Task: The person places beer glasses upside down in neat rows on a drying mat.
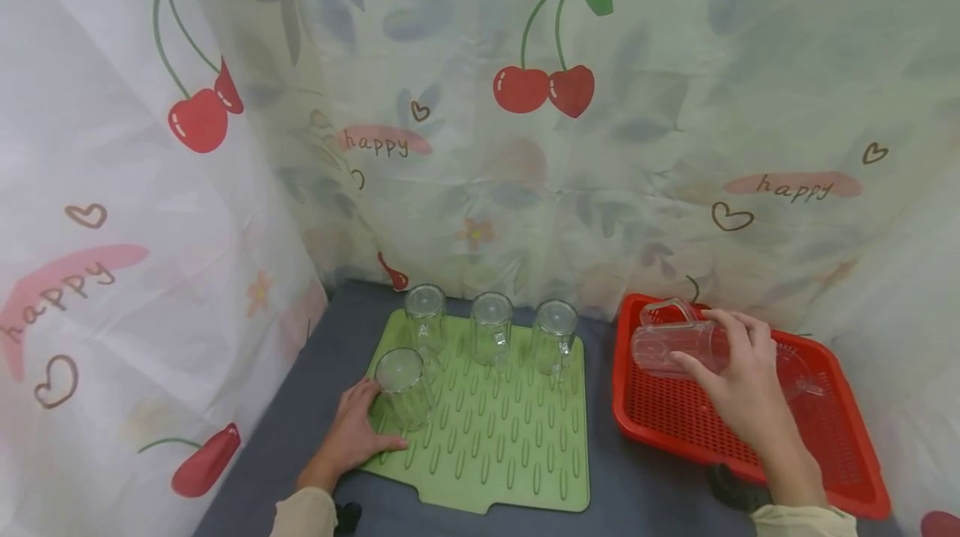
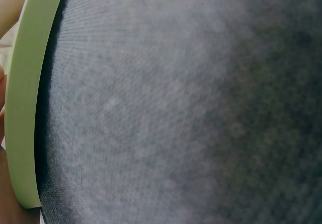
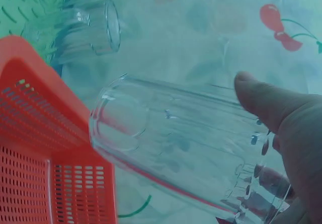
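Note:
My right hand (image 1: pixel 742 378) grips a clear glass mug (image 1: pixel 667 349) near its mouth, above the red basket (image 1: pixel 624 404). The mug lies on its side, base pointing left and handle on top; in the right wrist view its clear body (image 3: pixel 166 138) spans the middle beside the thumb. My left hand (image 1: pixel 352 433) rests at the left edge of the green drying mat (image 1: pixel 502 445), thumb and fingers spread. Its fingertips are right by the nearest upside-down glass mug (image 1: pixel 405 395). Only bits of fingers show past the mat edge (image 2: pixel 25 103) in the left wrist view.
Three more upturned mugs line the mat's back: left (image 1: pixel 425 316), middle (image 1: pixel 491 333) and right (image 1: pixel 555 337). Another clear glass piece (image 1: pixel 810 387) lies in the basket. A grey cloth (image 1: pixel 300 404) covers the table. Printed curtains (image 1: pixel 465 187) close off the back and sides.

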`<state>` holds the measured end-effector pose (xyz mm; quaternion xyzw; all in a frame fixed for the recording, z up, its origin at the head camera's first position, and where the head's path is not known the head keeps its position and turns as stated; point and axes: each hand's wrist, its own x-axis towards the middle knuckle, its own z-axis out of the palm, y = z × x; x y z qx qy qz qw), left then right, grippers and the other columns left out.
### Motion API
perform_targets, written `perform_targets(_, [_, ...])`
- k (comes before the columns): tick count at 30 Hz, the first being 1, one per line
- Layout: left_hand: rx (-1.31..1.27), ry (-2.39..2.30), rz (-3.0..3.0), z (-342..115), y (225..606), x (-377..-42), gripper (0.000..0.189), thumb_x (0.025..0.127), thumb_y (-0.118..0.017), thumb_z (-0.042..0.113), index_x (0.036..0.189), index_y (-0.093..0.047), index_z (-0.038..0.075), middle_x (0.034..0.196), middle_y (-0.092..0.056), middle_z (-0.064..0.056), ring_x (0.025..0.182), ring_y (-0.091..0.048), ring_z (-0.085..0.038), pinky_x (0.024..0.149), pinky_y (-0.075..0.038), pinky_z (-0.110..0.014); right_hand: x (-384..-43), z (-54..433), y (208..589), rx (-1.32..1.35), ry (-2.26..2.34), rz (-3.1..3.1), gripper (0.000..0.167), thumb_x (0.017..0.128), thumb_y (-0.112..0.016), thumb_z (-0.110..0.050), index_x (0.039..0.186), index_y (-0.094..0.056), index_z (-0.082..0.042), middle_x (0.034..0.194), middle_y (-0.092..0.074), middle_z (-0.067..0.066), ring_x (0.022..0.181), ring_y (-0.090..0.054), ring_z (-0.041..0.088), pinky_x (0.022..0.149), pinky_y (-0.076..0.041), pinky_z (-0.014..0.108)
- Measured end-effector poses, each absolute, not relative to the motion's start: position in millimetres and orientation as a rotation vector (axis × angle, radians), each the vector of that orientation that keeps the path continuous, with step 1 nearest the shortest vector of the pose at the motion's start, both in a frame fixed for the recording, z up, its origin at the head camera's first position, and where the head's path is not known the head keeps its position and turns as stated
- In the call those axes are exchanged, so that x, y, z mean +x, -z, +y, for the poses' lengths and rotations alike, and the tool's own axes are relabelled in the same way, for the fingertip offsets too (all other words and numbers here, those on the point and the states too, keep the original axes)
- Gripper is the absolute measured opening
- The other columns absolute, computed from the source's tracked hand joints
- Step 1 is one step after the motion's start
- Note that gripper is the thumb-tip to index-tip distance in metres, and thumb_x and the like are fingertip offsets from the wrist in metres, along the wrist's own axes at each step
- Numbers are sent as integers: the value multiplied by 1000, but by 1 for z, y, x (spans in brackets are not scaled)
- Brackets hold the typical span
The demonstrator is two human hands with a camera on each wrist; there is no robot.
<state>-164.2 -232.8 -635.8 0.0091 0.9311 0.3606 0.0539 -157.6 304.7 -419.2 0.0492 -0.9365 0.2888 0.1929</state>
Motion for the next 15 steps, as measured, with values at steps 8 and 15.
perform_targets(8, [12,-1110,2820,-232,635,-164,121,60,-92,63,156,-39,12,165,-33,-15,155,-18,-42,119,-28,-69,-153,290,424,185,-845,-2562,74,82,-87,-17,143,-47,-5,140,-40,23,128,-38,39,86,-50,68])
perform_targets(15, [22,-1107,2824,-231,635,-164,122,59,-92,63,156,-39,12,165,-32,-16,155,-18,-42,118,-29,-69,-151,281,426,208,-907,-2506,74,81,-87,-16,144,-49,-11,140,-44,16,124,-41,25,90,-42,7])
